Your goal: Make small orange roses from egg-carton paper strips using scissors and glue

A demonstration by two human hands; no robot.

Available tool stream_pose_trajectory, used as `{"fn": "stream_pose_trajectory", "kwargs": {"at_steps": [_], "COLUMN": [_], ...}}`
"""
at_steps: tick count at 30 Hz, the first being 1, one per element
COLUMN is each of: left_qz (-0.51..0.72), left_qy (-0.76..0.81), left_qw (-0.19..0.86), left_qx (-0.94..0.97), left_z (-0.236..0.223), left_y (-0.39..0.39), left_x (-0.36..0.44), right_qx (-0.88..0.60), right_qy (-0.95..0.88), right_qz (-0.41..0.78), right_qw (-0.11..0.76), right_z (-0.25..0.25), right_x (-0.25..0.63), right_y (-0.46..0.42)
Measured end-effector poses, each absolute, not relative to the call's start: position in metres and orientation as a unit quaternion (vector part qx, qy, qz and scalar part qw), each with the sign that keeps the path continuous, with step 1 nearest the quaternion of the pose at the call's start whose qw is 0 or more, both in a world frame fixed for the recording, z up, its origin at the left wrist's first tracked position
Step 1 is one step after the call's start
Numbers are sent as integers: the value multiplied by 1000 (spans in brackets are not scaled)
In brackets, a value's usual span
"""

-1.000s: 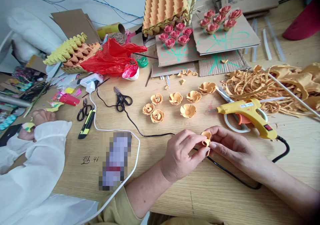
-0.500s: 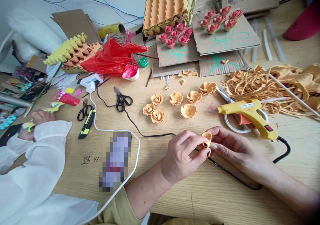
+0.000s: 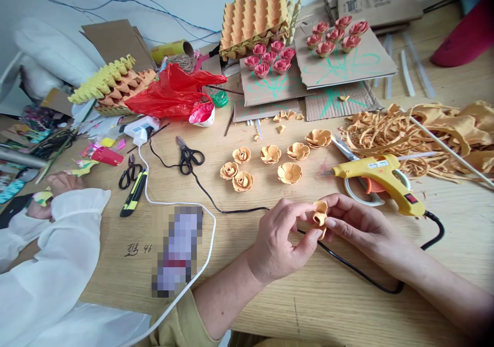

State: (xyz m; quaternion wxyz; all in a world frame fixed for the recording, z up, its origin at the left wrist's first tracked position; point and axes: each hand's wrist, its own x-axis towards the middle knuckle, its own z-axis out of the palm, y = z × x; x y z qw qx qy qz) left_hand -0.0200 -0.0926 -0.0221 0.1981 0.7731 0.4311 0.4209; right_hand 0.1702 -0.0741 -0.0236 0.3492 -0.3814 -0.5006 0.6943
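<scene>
Between my two hands is a small orange paper flower [image 3: 320, 218] with a rolled centre and a few curved petals. My left hand [image 3: 283, 239] pinches it from the left with thumb and fingers. From the right, the thumb and fingers of my right hand [image 3: 357, 231] grip its other side. Several orange flowers [image 3: 289, 173] stand on the table just beyond my hands, some open cups, others with a coiled middle. A yellow glue gun [image 3: 380, 174] lies to the right, partly over white-and-orange-handled scissors [image 3: 363, 195].
Orange scraps [image 3: 409, 136] are heaped at the right. Pink flowers [image 3: 270, 58] sit on cardboard [image 3: 347, 69] at the back. Black scissors [image 3: 188, 156], a utility knife [image 3: 134, 192] and a white cable [image 3: 212, 233] lie leftward. Another person's white sleeve [image 3: 65, 249] rests at the left edge.
My left fingers have spread a little around the flower, and its rolled centre shows more. The whole view has shifted slightly; the things on the table lie as before.
</scene>
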Motion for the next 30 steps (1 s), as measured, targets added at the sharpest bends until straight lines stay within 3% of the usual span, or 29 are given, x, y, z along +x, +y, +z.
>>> {"fn": "stream_pose_trajectory", "kwargs": {"at_steps": [14,21,30], "left_qz": [367,446,455], "left_qy": [444,394,356], "left_qw": [124,215,260], "left_qx": [808,775,774], "left_z": [-22,-19,-21], "left_y": [-95,-93,-83], "left_x": [-18,-24,-25], "right_qx": [-388,-370,-352], "right_qy": [-568,-508,-373], "right_qz": [638,700,810], "right_qw": [347,339,283], "right_z": [-36,-30,-24], "right_x": [170,171,178], "right_y": [-85,-79,-75]}}
